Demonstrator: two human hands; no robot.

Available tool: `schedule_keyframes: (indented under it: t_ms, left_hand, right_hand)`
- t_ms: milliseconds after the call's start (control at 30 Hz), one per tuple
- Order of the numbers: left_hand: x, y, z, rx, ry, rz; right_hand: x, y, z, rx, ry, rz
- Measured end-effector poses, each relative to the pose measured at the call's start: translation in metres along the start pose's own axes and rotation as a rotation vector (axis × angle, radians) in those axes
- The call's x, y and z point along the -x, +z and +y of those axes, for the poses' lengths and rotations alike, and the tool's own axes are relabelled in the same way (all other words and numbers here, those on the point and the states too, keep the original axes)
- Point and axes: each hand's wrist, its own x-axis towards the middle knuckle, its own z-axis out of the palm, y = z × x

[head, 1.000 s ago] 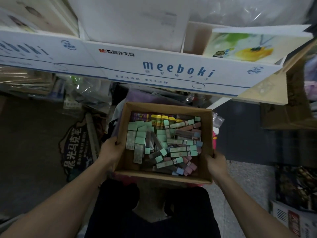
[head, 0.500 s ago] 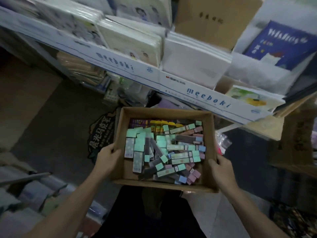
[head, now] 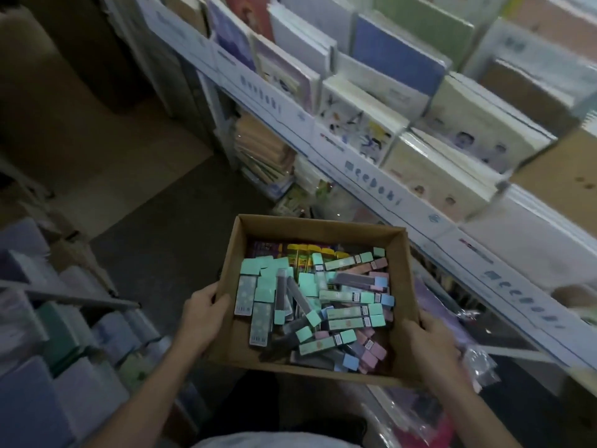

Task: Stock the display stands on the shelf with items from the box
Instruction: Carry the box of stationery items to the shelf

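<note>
Box (head: 323, 232) sits lower centre, left hand (head: 200, 313) curled over its left wall, right hand (head: 429, 344) gripping its right wall, neither free. Shelf (head: 371, 185) slants away to the upper right, nearer the right hand; items (head: 352, 297) lie jumbled between them.

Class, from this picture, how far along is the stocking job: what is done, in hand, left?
Done: nothing visibly stocked; the box holds many pastel cases. In hand: left hand and right hand grip its sides beside the shelf. Left: moving the cases onto display stands, none recognisable.
</note>
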Motion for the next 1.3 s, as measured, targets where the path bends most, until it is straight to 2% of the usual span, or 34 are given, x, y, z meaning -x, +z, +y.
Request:
schedule_keyframes:
  t_ms: [267,633,1033,1300]
  left_hand:
    - [-0.054,-0.129,-0.004,0.116,-0.026,0.214]
    - [-0.13,-0.239,-0.016,0.251,-0.162,0.531]
    - [-0.235,-0.349,0.032,0.466,-0.308,0.734]
    - [-0.327,-0.44,0.035,0.505,-0.356,0.797]
  right_hand:
    - [-0.023,0.102,-0.142,-0.002,-0.088,-0.116]
    - [-0.1,0.231,-0.322,0.129,-0.31,-0.266]
    - [-0.188,0.365,-0.548,0.231,-0.501,-0.51]
    - [-0.211,0.466,-0.675,0.309,-0.554,-0.554]
